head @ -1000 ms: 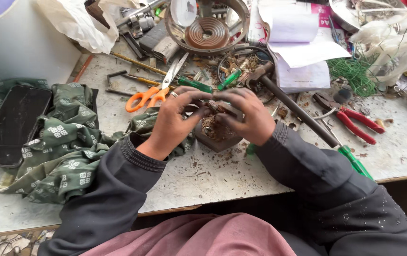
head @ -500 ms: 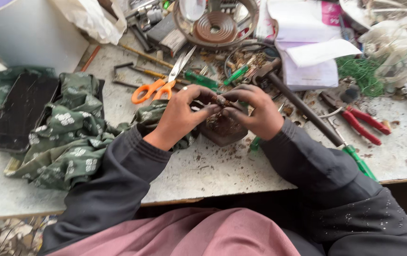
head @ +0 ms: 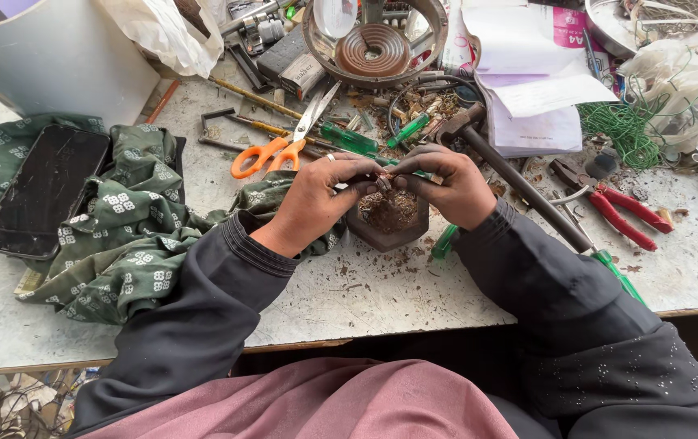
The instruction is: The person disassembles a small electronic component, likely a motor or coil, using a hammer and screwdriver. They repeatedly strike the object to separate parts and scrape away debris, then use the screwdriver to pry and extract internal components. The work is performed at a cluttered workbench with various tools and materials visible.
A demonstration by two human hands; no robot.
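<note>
Both hands have stayed together over the small dark dish of brown scraps (head: 388,215), near the middle of the worktop (head: 365,284), as they were half a second ago; only the view has shifted slightly, so the green patterned cloth (head: 121,236) and the phone (head: 44,187) lying on it toward the left edge sit a little differently in the picture. The left hand (head: 316,199) and the right hand (head: 446,183) meet fingertip to fingertip, and the fingers of each are pinched together on a small brownish piece (head: 383,180) held just above the dish. What that piece is cannot be told.

Orange-handled scissors (head: 280,146) lie just behind the left hand, with a green-handled screwdriver (head: 349,138) beside them. A hammer (head: 520,183) runs diagonally from behind the right hand toward the front right edge, and red-handled pliers (head: 621,211) lie near the right edge.

Toward the back right corner lies a stack of white paper sheets (head: 528,97), and under it a flat packet with a pink label (head: 568,28) showing at its far end. A coil of green wire (head: 625,130) lies just right of the papers. A round metal ring with a copper-coloured spiral (head: 373,45) sits at the back edge, and a white plastic bag (head: 162,32) lies crumpled at the back left beside a pale grey tub (head: 48,57).
</note>
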